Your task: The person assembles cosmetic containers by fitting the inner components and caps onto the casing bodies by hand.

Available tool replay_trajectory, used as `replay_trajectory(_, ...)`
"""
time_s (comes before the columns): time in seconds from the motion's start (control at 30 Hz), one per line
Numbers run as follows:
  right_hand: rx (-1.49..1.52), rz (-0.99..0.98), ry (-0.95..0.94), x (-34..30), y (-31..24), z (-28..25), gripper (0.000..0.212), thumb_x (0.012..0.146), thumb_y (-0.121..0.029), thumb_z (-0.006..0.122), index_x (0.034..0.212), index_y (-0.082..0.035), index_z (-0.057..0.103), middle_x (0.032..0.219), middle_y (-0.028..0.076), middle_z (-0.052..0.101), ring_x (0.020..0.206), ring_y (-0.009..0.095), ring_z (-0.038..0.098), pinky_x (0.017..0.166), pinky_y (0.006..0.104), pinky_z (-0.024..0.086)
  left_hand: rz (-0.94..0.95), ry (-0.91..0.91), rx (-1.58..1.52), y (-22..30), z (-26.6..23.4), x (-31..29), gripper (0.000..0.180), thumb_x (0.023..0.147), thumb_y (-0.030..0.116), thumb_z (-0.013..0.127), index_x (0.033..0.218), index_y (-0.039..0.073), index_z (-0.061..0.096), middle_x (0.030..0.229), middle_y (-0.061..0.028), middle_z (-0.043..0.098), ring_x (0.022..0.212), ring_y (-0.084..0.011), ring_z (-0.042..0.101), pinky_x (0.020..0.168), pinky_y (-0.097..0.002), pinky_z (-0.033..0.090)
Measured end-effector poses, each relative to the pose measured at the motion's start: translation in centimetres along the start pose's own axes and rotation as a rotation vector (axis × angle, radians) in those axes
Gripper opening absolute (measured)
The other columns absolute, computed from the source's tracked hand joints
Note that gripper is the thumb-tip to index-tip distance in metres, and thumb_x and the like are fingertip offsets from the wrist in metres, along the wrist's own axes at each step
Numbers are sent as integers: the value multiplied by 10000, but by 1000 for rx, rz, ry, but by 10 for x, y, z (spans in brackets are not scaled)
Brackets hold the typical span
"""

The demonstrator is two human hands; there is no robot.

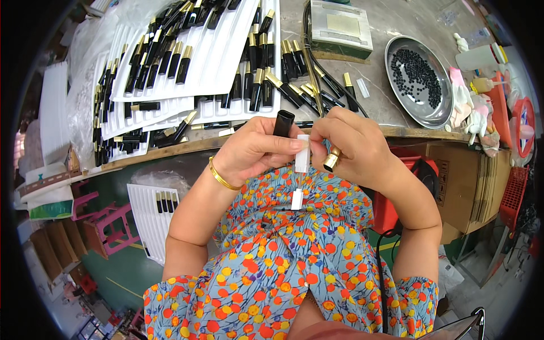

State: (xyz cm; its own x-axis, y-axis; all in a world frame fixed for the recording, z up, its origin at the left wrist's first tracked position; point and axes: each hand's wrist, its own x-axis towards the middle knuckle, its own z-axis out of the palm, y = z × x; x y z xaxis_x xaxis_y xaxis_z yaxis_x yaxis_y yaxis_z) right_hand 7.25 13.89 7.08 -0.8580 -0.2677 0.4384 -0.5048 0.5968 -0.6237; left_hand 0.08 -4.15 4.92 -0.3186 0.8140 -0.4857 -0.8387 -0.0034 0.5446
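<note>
My left hand (249,148) is closed in front of the table edge. It holds a black hollow tube (284,122), its open end up. Thumb and fingers of that hand also pinch a whitish rectangular plastic piece (302,161). Below it, in line with a thin stem, is a smaller white block (297,199); I cannot tell if they are joined. My right hand (360,144) is closed too, its fingertips beside the upper end of the whitish piece. A shiny gold cap (332,161) sticks out from its curled fingers. What its fingertips grip is hidden.
White ridged trays (209,68) with many black, gold-capped tubes cover the table's left. A metal plate (447,107) of small black parts lies right, near a box-shaped device (340,28) with cables. Bottles and gloves (479,116) crowd the right edge. Cardboard (476,181) stands below.
</note>
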Motion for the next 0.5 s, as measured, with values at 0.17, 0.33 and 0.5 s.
replay_trajectory(0.17, 5, 23, 55, -5, 0, -1, 210, 590, 51, 649, 737, -29, 521, 617, 57, 449, 480, 189, 448, 409, 294, 349, -2, -6, -45, -6, 4, 0, 76, 769, 40, 621, 824, -4, 593, 623, -10, 529, 456, -31, 330, 418, -185, 217)
replay_trajectory(0.33, -4, 20, 4, -4, -1, -6, 199, 606, -4, 648, 734, -40, 500, 640, 71, 460, 485, 233, 503, 407, 325, 398, -6, -26, -149, -15, 2, -1, 165, 773, 24, 588, 911, -65, 578, 717, -54, 560, 500, -36, 404, 441, -161, 305)
replay_trajectory(0.5, -1, 51, 3, -8, 1, -5, 204, 599, -2, 646, 728, -47, 494, 637, 74, 459, 482, 238, 501, 412, 330, 402, 1, 9, -171, -20, 6, -1, 85, 784, 47, 598, 841, -16, 589, 663, -18, 545, 475, -23, 339, 413, -167, 246)
